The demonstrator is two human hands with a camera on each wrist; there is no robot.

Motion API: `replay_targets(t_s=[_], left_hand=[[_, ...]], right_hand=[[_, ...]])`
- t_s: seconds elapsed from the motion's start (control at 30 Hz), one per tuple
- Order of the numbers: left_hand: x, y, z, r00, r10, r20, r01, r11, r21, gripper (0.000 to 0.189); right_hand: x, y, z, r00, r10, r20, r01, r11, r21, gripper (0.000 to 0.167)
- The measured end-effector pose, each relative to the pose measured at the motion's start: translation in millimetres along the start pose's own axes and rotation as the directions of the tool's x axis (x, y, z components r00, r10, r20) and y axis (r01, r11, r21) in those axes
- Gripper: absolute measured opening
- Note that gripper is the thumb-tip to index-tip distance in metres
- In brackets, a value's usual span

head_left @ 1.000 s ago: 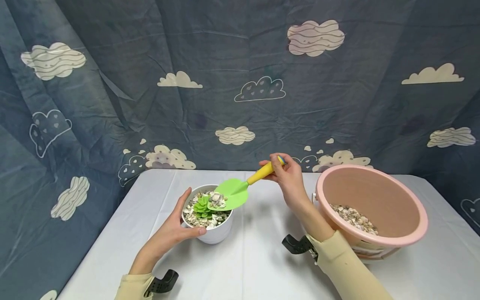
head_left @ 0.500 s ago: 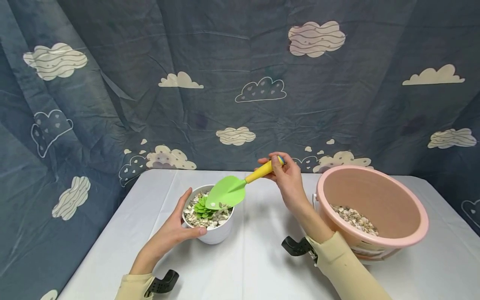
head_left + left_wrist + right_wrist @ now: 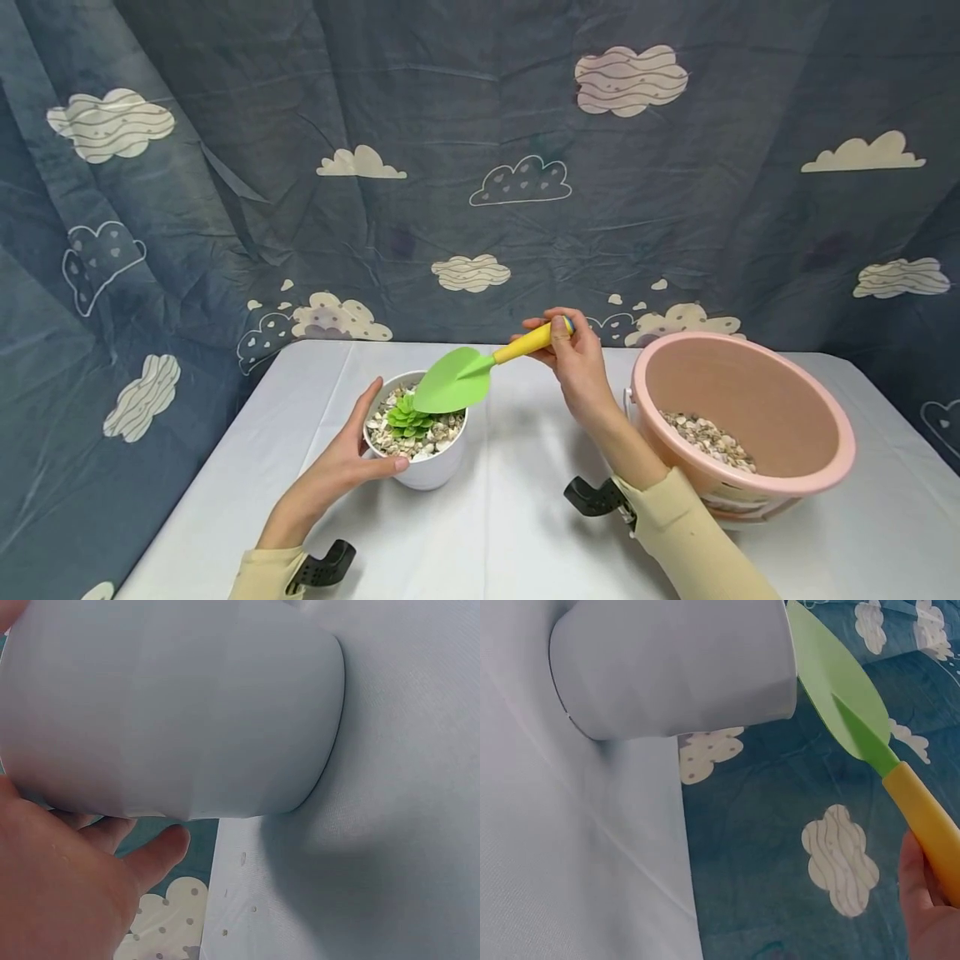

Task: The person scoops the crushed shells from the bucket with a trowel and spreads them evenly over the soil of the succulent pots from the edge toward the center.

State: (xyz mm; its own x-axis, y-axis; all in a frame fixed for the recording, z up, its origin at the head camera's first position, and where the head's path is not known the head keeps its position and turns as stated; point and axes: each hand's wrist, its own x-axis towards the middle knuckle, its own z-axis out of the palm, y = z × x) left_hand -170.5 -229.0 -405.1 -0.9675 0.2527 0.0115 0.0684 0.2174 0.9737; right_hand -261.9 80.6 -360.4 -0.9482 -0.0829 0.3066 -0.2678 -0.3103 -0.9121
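Note:
A white flowerpot [image 3: 429,472] stands on the table, filled with pebbles [image 3: 442,432] around a small green succulent [image 3: 409,417]. My left hand [image 3: 339,457] holds the pot from the left, thumb at the near side and fingers at the far side of the rim. My right hand [image 3: 576,360] grips the yellow handle of a garden trowel [image 3: 453,382]. Its green blade hangs tilted over the pot's right rim, with no pebbles visible on it. In the right wrist view, the trowel blade [image 3: 840,690] is beside the pot's mouth, and the pot's contents are hidden.
To the right stands a large pink bucket [image 3: 813,408] with pebbles [image 3: 708,439] at its bottom, close to my right forearm. A white cloth [image 3: 517,533] covers the table. Behind it hangs a dark blue curtain [image 3: 420,225] with cloud prints.
The trowel's blade has tipped over, and the pebbles it carried have slid off into the pot beside the succulent. My left hand has stayed on the pot.

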Motion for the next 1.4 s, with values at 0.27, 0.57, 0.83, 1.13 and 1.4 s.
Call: replay_targets(t_s=[0.27,0.57,0.83,1.13,1.4], left_hand=[[-1.2,2.5,0.1,1.000,-0.020,-0.008,0.020,1.000,-0.004,0.112],[-0.7,7.8,2.7,0.995,-0.083,-0.053,0.084,0.996,0.010,0.111],[-2.5,10.1,3.8,0.994,-0.099,-0.054,0.100,0.995,0.025,0.111],[-2.8,6.5,3.9,0.994,-0.096,-0.049,0.098,0.995,0.032,0.112],[-2.1,5.6,2.7,0.997,-0.072,-0.036,0.073,0.997,0.037,0.111]], right_hand=[[-1.2,2.9,-1.3,0.997,0.025,-0.068,-0.024,1.000,0.019,0.027],[-4.5,2.1,-3.4,0.973,0.131,-0.190,-0.116,0.989,0.087,0.035],[-16.4,-11.0,2.6,0.966,0.200,-0.163,-0.166,0.966,0.198,0.039],[-40.7,-36.9,8.3,0.979,0.159,-0.130,-0.123,0.962,0.245,0.038],[-58.9,-66.1,-2.5,0.988,0.088,-0.123,-0.054,0.964,0.259,0.033]])
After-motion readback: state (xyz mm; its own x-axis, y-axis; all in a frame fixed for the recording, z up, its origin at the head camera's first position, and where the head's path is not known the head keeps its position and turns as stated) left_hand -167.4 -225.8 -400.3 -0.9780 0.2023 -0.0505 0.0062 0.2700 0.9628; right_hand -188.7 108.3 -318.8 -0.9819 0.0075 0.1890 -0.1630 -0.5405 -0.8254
